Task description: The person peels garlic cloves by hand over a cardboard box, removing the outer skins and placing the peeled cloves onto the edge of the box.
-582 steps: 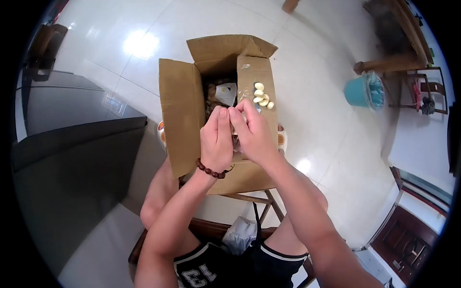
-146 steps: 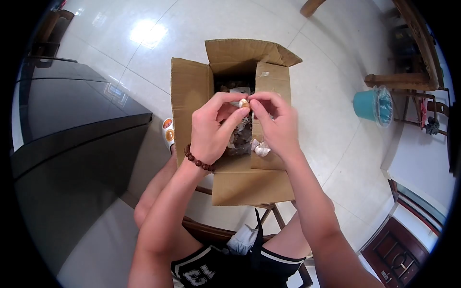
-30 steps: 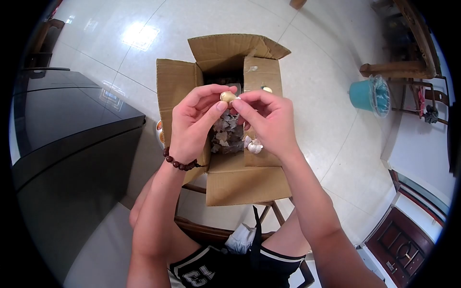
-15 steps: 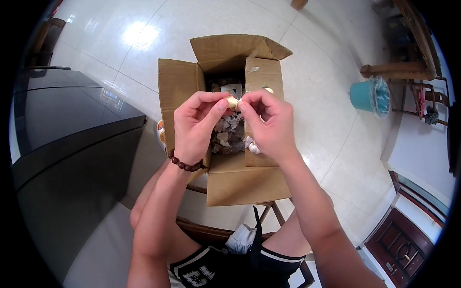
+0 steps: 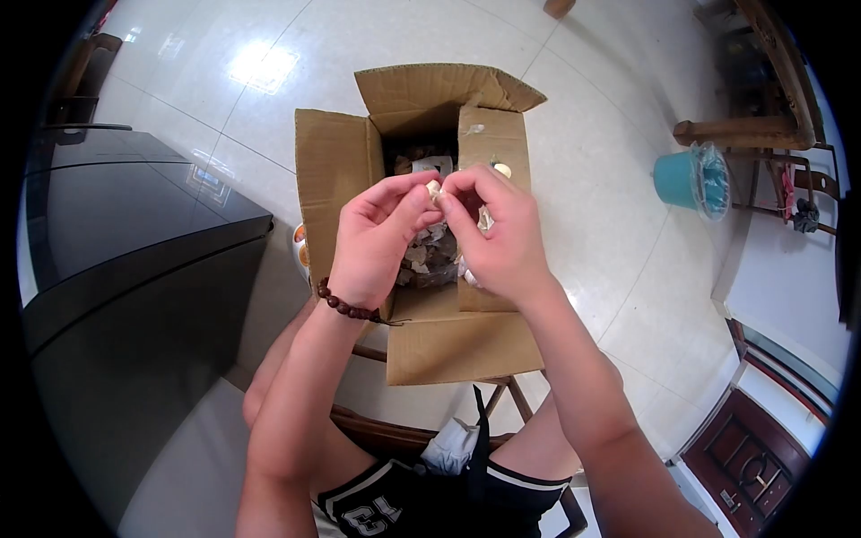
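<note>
A small pale garlic clove [image 5: 434,190] is pinched between the thumb and fingertips of my left hand [image 5: 381,229]. From the other side, my right hand [image 5: 499,231] grips the same clove with thumb and forefinger, the two hands nearly touching. Both are above an open cardboard box [image 5: 336,161]. Papery garlic skins [image 5: 432,255] lie inside it. On the box's right flap rests a whitish clove [image 5: 502,169]. Another pale piece [image 5: 485,219] and a garlic bulb [image 5: 471,277] show there too, partly covered by my right hand.
At the left stands a glossy black cabinet-like unit [image 5: 134,206]. A teal bin [image 5: 674,179] with a clear liner is on the tiled floor to the right, near wooden furniture [image 5: 749,134]. A wooden chair or stool frame shows below the box.
My hands have drawn closer together and turned slightly around the clove, covering more of it. My right hand has shifted a little left, uncovering more of the pieces on the flap.
</note>
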A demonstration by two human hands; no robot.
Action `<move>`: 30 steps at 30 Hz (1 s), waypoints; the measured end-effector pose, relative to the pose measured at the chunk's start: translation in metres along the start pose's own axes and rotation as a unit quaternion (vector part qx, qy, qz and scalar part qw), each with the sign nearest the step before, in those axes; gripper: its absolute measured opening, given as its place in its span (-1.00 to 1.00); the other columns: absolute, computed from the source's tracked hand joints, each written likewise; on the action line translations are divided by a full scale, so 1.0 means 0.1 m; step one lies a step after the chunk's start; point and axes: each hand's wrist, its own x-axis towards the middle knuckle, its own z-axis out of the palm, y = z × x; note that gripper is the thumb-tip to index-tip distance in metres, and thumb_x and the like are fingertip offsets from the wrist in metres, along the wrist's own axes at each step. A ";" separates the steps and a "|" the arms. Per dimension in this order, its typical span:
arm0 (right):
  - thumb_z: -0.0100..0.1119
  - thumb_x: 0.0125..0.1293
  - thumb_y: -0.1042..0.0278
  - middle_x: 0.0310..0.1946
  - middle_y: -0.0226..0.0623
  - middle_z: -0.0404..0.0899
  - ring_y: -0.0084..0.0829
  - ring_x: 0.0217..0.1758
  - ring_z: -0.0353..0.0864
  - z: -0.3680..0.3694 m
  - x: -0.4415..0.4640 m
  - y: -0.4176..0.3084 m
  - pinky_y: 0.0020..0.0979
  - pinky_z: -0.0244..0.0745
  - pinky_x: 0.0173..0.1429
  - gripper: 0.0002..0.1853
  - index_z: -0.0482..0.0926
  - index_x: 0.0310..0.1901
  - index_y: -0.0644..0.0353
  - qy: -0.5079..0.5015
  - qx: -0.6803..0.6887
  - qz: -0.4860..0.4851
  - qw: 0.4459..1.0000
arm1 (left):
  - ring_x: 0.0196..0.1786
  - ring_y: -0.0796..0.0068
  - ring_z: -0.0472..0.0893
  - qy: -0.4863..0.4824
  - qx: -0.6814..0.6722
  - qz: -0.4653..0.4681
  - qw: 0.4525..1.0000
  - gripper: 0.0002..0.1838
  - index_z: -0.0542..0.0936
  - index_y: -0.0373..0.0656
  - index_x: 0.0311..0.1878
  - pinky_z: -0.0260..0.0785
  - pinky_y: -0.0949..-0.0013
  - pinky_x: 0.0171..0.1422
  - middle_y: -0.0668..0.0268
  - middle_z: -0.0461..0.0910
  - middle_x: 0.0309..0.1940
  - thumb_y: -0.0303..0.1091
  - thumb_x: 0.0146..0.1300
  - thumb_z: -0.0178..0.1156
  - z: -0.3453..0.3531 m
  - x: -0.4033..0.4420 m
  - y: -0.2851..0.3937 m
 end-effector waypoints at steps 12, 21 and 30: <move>0.21 0.47 0.48 -0.37 -0.39 0.65 -0.61 -0.37 0.60 -0.01 0.00 -0.02 -0.52 0.49 -0.27 -0.93 0.56 -0.18 0.29 0.022 0.131 0.059 0.989 | 0.09 0.42 0.70 -0.025 -0.037 -0.022 0.999 -0.67 0.58 -0.34 0.26 0.59 0.31 0.21 0.17 0.68 0.12 -0.32 0.62 0.08 -0.06 0.02 -0.02; 0.32 0.42 0.39 -0.29 -0.48 0.65 -0.72 -0.30 0.53 -0.28 0.07 0.07 -0.59 0.43 -0.20 -0.88 0.66 -0.16 0.26 -0.136 -0.044 0.241 0.960 | 0.02 0.48 0.70 0.040 -0.028 0.012 0.999 -0.66 0.60 -0.28 0.28 0.59 0.36 0.15 0.23 0.69 0.09 -0.31 0.60 0.13 -0.15 0.06 0.07; 0.45 0.31 0.45 -0.22 -0.40 0.73 -0.66 -0.29 0.60 -0.06 0.04 0.01 -0.56 0.52 -0.20 -0.74 0.76 0.02 0.23 0.022 0.145 0.157 0.977 | 0.16 0.39 0.68 -0.001 0.113 0.043 0.993 -0.69 0.58 -0.37 0.28 0.55 0.27 0.34 0.16 0.69 0.11 -0.48 0.58 0.09 -0.07 0.04 0.03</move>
